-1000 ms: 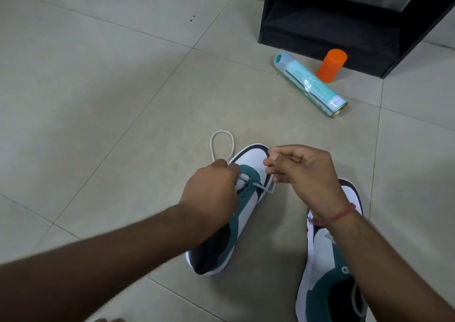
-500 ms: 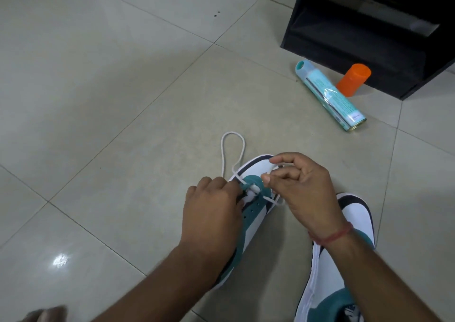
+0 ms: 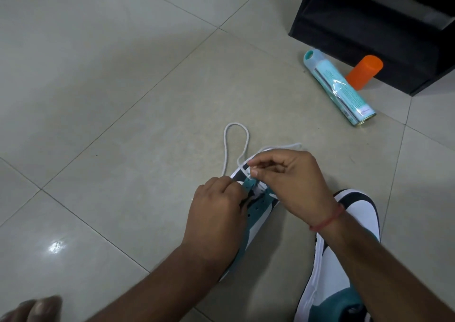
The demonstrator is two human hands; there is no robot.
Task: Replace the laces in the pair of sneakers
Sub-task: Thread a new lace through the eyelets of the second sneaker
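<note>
A white, teal and black sneaker point(image 3: 258, 207) lies on the tiled floor under both my hands. My left hand point(image 3: 216, 213) grips its teal eyelet flap near the toe. My right hand point(image 3: 288, 181) pinches a white lace point(image 3: 235, 134) just above the front eyelets; the lace loops out on the floor beyond the toe, and one end trails to the right behind my fingers. The second sneaker point(image 3: 344, 260) of the pair lies to the right, partly hidden by my right forearm.
A teal spray can point(image 3: 339, 87) lies on its side on the floor at the upper right, with an orange cap point(image 3: 364, 71) beside it. Behind them stands a black cabinet point(image 3: 369, 23). A bare foot point(image 3: 37, 309) shows at the bottom left corner.
My right hand has risen slightly, drawing the lace up through the front eyelets. My left hand has slid back along the eyelet flap. The camera has tilted down and left.
</note>
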